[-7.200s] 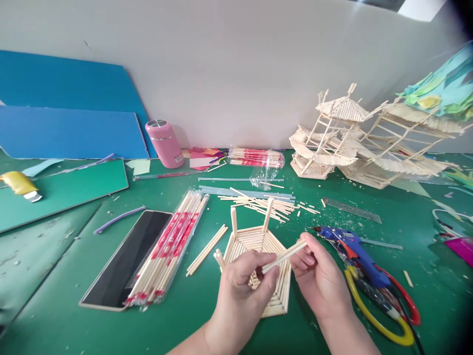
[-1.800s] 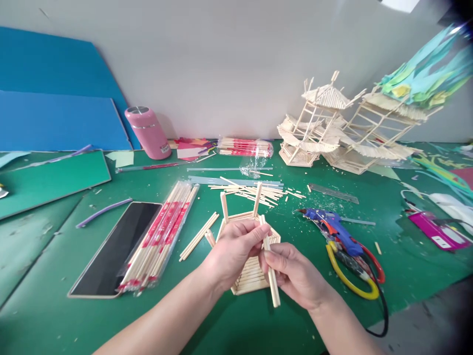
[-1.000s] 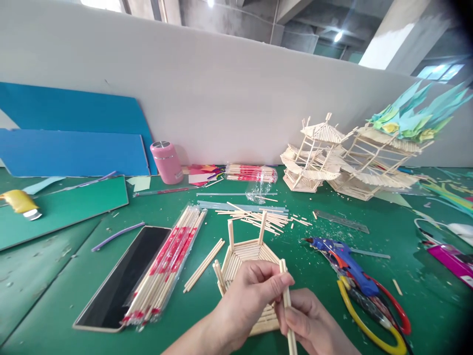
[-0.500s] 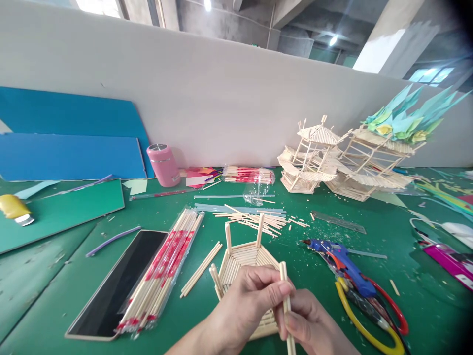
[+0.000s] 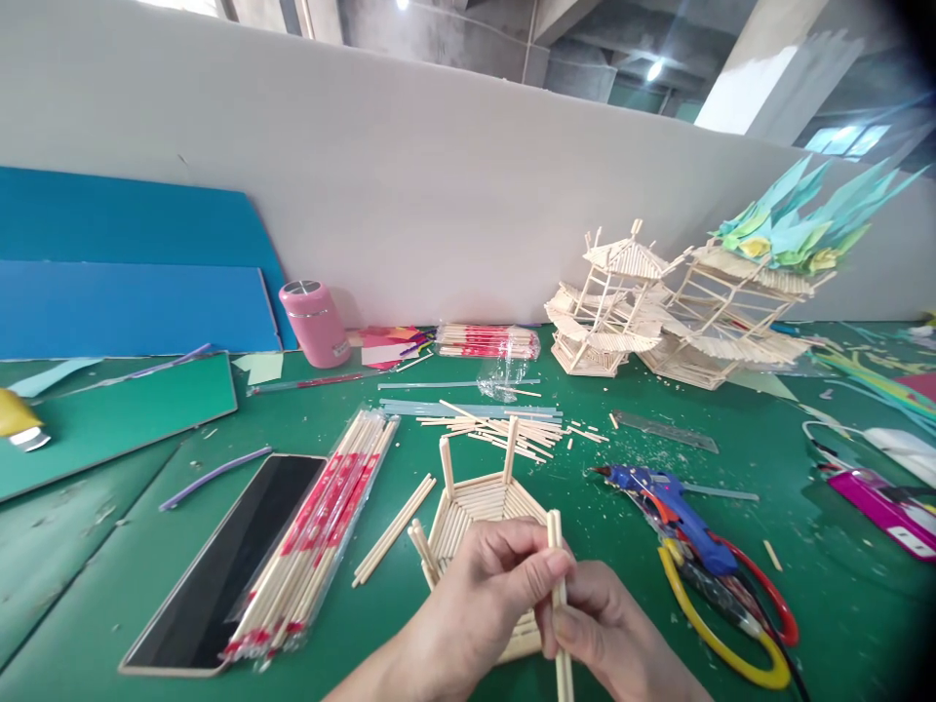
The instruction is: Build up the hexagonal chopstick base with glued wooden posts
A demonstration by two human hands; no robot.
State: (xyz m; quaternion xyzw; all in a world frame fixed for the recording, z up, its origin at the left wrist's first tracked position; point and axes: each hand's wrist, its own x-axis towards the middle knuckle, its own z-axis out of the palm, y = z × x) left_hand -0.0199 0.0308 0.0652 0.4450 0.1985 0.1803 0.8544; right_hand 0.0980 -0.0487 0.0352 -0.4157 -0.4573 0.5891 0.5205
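Observation:
Two thin wooden sticks [image 5: 562, 673] lie side by side, held upright between my hands. My left hand [image 5: 497, 595] pinches them near their upper end with thumb and fingers. Lower down, my right hand [image 5: 600, 619] grips the same sticks. Behind and partly beneath my hands stands a polygonal stick frame [image 5: 479, 502] with short upright posts at its corners; its near side is largely covered by my hands. A pair of loose sticks [image 5: 395, 529] rests on the table just left of that frame.
Left are wrapped stick bundles [image 5: 322, 536] on a dark panel [image 5: 219, 565]. Cut sticks [image 5: 504, 434] are scattered beyond the frame. Right lie a blue glue gun [image 5: 673, 497] and yellow-handled cutters [image 5: 753, 653]. Stick pavilions [image 5: 610, 322] and a pink flask [image 5: 314, 327] stand by the partition.
The whole view has shifted slightly, so things sit a little further left. Both hands keep their grip on the paired sticks, with almost no change in pose.

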